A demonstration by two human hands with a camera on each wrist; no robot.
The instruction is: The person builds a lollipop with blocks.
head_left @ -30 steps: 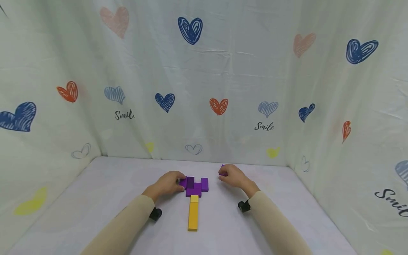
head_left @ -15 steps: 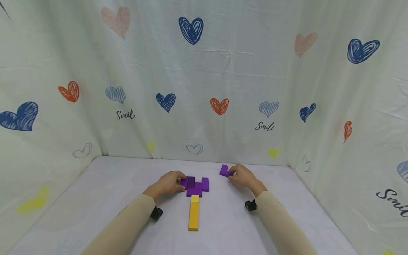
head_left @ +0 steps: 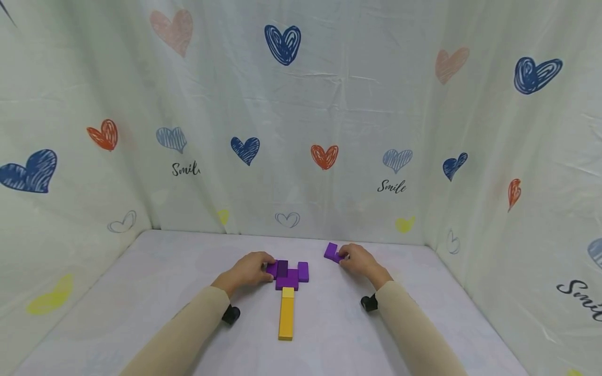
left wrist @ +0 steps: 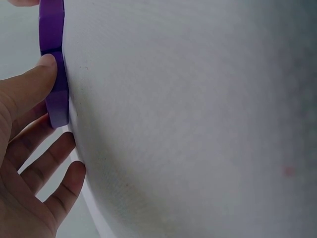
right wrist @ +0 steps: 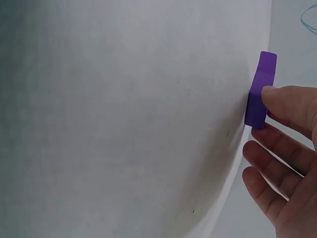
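Observation:
My left hand [head_left: 249, 269] pinches the left purple block [head_left: 271, 269] of a small cluster between thumb and fingers. Against it stands a dark purple block [head_left: 282, 268], with a wider purple block [head_left: 288, 281] in front and an upright purple one [head_left: 303, 271] on the right. Farther right, my right hand [head_left: 359, 260] grips a purple block [right wrist: 259, 101] by its sides, and another purple block [head_left: 331, 250] lies angled against that one. In the left wrist view, the thumb presses the purple block [left wrist: 59, 91] while the other fingers are partly behind it.
A long yellow block [head_left: 286, 318] with a short paler yellow block [head_left: 288, 293] at its far end runs from the cluster toward me. All blocks are on a white cloth-covered table [head_left: 188, 250]. A printed curtain [head_left: 348, 120] hangs behind and at both sides.
My right hand has moved slightly right and toward me, bringing the angled purple block beyond its fingers into view. My left hand stays on its block.

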